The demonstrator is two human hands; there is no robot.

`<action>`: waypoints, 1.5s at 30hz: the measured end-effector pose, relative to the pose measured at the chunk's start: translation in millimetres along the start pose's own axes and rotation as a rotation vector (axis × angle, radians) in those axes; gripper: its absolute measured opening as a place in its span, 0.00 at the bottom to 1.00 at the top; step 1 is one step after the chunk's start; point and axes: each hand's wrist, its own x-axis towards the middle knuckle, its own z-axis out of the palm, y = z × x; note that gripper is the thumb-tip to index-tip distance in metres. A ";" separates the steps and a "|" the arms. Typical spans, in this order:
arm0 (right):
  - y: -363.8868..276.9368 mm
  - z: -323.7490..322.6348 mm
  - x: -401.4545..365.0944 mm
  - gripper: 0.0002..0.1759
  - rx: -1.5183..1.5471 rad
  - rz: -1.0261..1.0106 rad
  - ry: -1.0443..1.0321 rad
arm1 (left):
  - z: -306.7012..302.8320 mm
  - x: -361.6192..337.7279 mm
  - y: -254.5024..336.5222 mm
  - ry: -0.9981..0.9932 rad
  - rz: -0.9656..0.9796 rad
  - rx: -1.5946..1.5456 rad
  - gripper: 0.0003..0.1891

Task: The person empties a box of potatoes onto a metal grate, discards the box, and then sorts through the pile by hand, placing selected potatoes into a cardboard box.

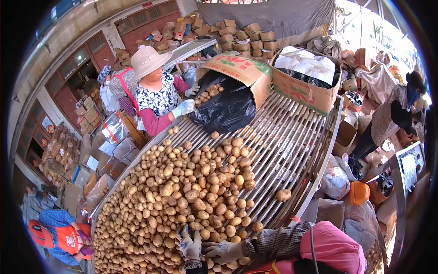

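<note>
Potatoes (173, 196) lie in a large heap over the near and left part of a slatted metal sorting table. At the heap's near edge, my left hand (188, 244), in a pale work glove, rests on the potatoes with its fingers spread. My right hand (223, 252), gloved too, reaches in from the right beneath a checkered sleeve. It lies over potatoes beside the left hand, fingers stretched out and pointing left. Neither hand visibly holds a potato. One larger potato (283, 195) sits apart on the metal bars (269, 160).
Across the table, a co-worker (157, 91) grips a tipped carton (237, 68) whose black liner (223, 109) holds potatoes. Another carton (305, 82) stands at the far right corner. Other workers stand left (61, 237) and right (388, 118). Pink cloth (331, 249) fills the lower right.
</note>
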 end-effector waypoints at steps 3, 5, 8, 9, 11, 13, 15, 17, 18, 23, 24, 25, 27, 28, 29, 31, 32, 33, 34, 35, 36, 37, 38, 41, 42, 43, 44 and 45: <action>93.4 -105.8 -68.1 0.21 0.074 0.121 0.141 | 45.8 59.5 65.6 0.107 0.008 0.084 0.36; 123.2 -106.8 -108.2 0.24 0.044 0.258 0.311 | 29.2 52.1 51.4 0.025 0.084 0.036 0.37; 114.8 -125.0 -171.9 0.19 -0.461 0.435 0.576 | 2.5 47.6 47.2 -0.085 0.041 0.128 0.40; 117.4 -124.5 -194.2 0.19 -0.438 0.419 0.668 | -8.3 46.7 47.0 -0.140 0.025 0.165 0.42; 134.2 -112.4 -240.0 0.19 -0.438 0.356 0.855 | -13.1 50.4 22.4 -0.213 0.027 0.150 0.43; 99.5 -117.7 -266.1 0.19 -0.707 0.523 0.824 | -30.0 48.6 13.2 -0.266 0.044 0.096 0.42; 116.5 -126.3 -299.9 0.19 -0.710 0.591 0.848 | -59.9 60.0 15.8 -0.572 -0.086 -0.239 0.37; 136.1 -133.2 -328.0 0.18 -0.785 0.709 0.949 | -57.9 87.5 -5.1 -0.650 -0.030 -0.094 0.37; 143.9 -141.7 -339.1 0.17 -0.821 0.689 0.957 | -71.5 85.5 20.7 -0.667 -0.039 0.028 0.38; 176.1 -186.1 -360.6 0.12 -0.734 0.606 0.944 | -92.5 95.7 142.9 -0.599 0.217 -0.005 0.39; 182.0 -189.2 -360.3 0.11 -0.755 0.605 1.010 | -81.3 107.6 157.3 -0.590 0.362 0.027 0.39; 186.7 -191.6 -361.3 0.11 -0.736 0.643 1.032 | -64.1 125.6 167.3 -0.567 0.498 0.058 0.39; 190.3 -196.9 -358.9 0.08 -0.740 0.616 1.036 | -55.9 129.3 247.7 -0.744 0.304 0.031 0.36; 192.1 -199.7 -360.3 0.07 -0.713 0.599 0.992 | -28.9 144.3 267.3 -0.622 0.412 0.149 0.34; 207.1 -198.9 -364.3 0.07 -0.722 0.548 0.984 | 13.1 171.0 274.3 -0.601 0.444 0.018 0.34; 226.9 -202.4 -386.7 0.10 -0.681 0.476 0.891 | 53.1 178.5 338.1 -0.519 0.407 -0.242 0.31; 264.3 -222.9 -420.9 0.09 -0.809 0.374 0.908 | 104.7 194.5 367.6 -0.334 0.527 -0.281 0.29; 227.8 -255.8 -428.8 0.18 -0.617 0.603 0.781 | 155.3 213.4 396.2 -0.125 0.643 -0.293 0.28; 232.6 -269.6 -437.9 0.15 -0.592 0.590 0.839 | 202.7 231.1 425.4 0.091 0.737 -0.284 0.26; 241.7 -279.2 -447.2 0.13 -0.566 0.578 0.898 | 213.4 236.7 442.2 0.131 0.703 -0.325 0.26; 251.6 -284.3 -452.5 0.12 -0.569 0.630 0.933 | 219.9 240.4 460.2 0.172 0.671 -0.369 0.25; 261.1 -291.8 -457.1 0.11 -0.574 0.683 0.971 | 225.0 245.6 475.7 0.233 0.674 -0.371 0.26; 263.4 -295.8 -458.4 0.10 -0.544 0.697 1.010 | 222.5 250.2 481.1 0.317 0.686 -0.359 0.26; 253.1 -305.4 -458.2 0.10 -0.724 0.650 0.893 | 198.0 286.4 488.9 0.561 0.723 -0.309 0.27; 252.4 -305.0 -460.4 0.11 -0.663 0.656 0.884 | 182.9 312.3 489.8 0.413 0.721 -0.431 0.27; 252.0 -305.4 -460.9 0.12 -0.603 0.666 0.890 | 167.3 321.0 495.5 0.521 0.663 -0.337 0.27; 235.5 -320.1 -455.0 0.15 -0.565 0.661 0.826 | 169.9 348.3 495.0 0.614 0.599 -0.340 0.28; 237.7 -323.9 -461.4 0.18 -0.595 0.672 0.750 | 163.3 369.0 499.6 0.599 0.521 -0.315 0.30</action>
